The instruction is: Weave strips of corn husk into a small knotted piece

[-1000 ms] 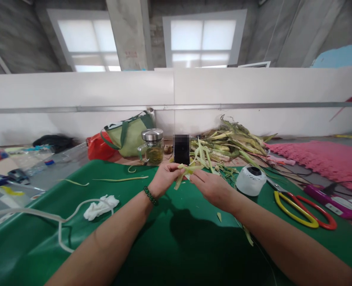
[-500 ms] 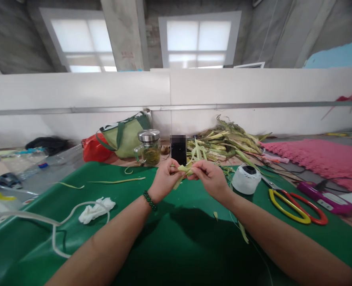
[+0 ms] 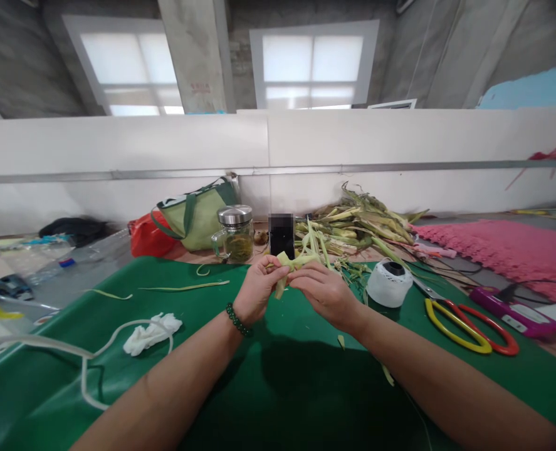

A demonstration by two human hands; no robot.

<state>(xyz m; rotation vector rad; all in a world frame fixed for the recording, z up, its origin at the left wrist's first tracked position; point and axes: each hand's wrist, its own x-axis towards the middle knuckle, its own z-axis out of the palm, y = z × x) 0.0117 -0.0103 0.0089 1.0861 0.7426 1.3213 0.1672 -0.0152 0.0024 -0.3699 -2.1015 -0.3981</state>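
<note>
A folded strip of pale green leaf [image 3: 283, 259] is held up above the green mat [image 3: 306, 401], in front of a dark phone [image 3: 282, 237]. My left hand [image 3: 259, 283] pinches the strip near its fold, and a short end hangs below the fingers. My right hand [image 3: 327, 291] is closed on the strip from the other side, its fingertips close to the left thumb. Part of the strip is hidden behind the right fingers. A green bead bracelet [image 3: 237, 318] circles my left wrist.
Behind lies a heap of long green stalks [image 3: 367, 216]. At right are a white thread spool [image 3: 389, 284] and yellow-red scissors [image 3: 466, 327]. A lidded glass jar [image 3: 236, 238] stands beside a green bag [image 3: 197, 219]. Crumpled white tissue [image 3: 153, 334] and a white cable [image 3: 47, 342] lie at left.
My right hand has turned and its fingers have shifted slightly left and lower along the strip. More of the leaf shows above the fingers. The left hand keeps its hold.
</note>
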